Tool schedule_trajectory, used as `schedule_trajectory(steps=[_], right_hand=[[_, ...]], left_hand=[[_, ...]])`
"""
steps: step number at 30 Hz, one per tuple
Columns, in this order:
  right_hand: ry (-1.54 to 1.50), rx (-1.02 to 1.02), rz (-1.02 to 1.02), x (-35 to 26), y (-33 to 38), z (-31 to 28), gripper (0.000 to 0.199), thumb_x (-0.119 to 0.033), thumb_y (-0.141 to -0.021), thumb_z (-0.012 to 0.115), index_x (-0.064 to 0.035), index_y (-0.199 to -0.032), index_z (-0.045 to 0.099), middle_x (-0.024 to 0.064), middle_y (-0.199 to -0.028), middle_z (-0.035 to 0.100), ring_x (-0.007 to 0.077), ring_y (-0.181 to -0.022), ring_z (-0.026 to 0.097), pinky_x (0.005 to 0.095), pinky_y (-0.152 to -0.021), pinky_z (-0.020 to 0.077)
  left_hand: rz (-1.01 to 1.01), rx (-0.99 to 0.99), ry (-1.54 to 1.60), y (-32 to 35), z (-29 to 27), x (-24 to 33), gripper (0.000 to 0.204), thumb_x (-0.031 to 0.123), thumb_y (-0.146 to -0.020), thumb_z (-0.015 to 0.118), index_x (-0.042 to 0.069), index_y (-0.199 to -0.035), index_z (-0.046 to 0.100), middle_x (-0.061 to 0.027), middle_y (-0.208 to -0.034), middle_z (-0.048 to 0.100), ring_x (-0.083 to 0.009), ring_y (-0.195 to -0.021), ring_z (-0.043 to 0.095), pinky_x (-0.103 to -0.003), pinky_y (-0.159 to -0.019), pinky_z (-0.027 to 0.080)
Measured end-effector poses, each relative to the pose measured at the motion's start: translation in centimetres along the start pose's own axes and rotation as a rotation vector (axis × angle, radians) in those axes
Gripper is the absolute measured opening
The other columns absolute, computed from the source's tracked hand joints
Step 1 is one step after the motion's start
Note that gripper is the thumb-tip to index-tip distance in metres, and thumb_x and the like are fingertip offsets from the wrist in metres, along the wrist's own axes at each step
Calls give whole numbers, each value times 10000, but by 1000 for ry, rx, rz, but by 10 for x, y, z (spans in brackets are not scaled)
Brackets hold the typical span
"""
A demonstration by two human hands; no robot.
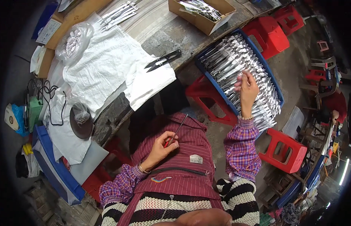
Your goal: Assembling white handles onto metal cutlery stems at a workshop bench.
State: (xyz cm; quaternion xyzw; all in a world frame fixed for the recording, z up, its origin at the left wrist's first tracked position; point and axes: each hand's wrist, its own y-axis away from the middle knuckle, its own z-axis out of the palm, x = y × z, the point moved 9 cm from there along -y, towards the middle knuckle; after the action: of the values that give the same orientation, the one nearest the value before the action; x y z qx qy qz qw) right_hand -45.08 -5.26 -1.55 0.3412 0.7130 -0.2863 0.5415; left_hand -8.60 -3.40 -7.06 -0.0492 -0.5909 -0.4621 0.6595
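My left hand (162,148) is closed around a thin dark tool with a red handle (177,132), held over my lap with its tip pointing up and away. Its exact kind is unclear. At the right, my right hand (248,89) hangs over a blue crate (280,90) packed with silvery metal thread snips (236,56). Its fingers are loosely bent and a little apart, with nothing visible in them. A black pair of thread snips (164,60) lies on the white cloth (104,64) near the bench edge.
Red stools stand about the crate, one red stool (284,150) nearest my right arm. On the bench are a cardboard box (220,25) of metal pieces, a pile of silvery snips (119,15), a plastic bag (73,42) of small parts and a dark round dish (79,130).
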Motion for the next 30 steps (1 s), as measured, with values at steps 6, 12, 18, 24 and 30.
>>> schedule_trajectory(steps=[6,12,18,24,30], right_hand=[[-25,-255,159,5,71,31,190,-140,-953,487,10,-1005,590,68,-788,616,74,-534,560,201,-440,447],[-131,-560,278,17,159,78,129,-57,-935,469,-10,-975,582,57,-766,589,64,-532,546,188,-443,446],[-80,-841,285,19,222,122,122,-5,-896,478,-10,-915,599,35,-680,576,62,-558,555,198,-479,437],[-15,-931,212,17,234,137,88,-1,-882,486,11,-882,573,69,-705,583,101,-555,565,239,-514,440],[6,-955,137,16,238,140,107,16,-881,479,24,-901,583,105,-751,614,135,-567,575,259,-530,453]], left_hand=[[86,-43,-201,10,-4,18,193,53,-832,658,20,-990,551,0,-897,591,-51,-811,551,-208,-737,449],[242,-72,-304,13,-21,111,168,29,-820,637,7,-966,557,-21,-884,596,-64,-808,537,-214,-717,440],[360,116,-519,8,-65,188,154,14,-804,644,24,-948,592,15,-805,571,-40,-747,519,-198,-641,420],[666,407,-833,-46,-137,296,129,104,-805,664,47,-920,668,29,-739,620,-32,-647,525,-206,-570,426],[787,854,-1158,-114,-229,376,212,188,-765,663,50,-923,694,-120,-724,662,-175,-693,650,-289,-638,494]])
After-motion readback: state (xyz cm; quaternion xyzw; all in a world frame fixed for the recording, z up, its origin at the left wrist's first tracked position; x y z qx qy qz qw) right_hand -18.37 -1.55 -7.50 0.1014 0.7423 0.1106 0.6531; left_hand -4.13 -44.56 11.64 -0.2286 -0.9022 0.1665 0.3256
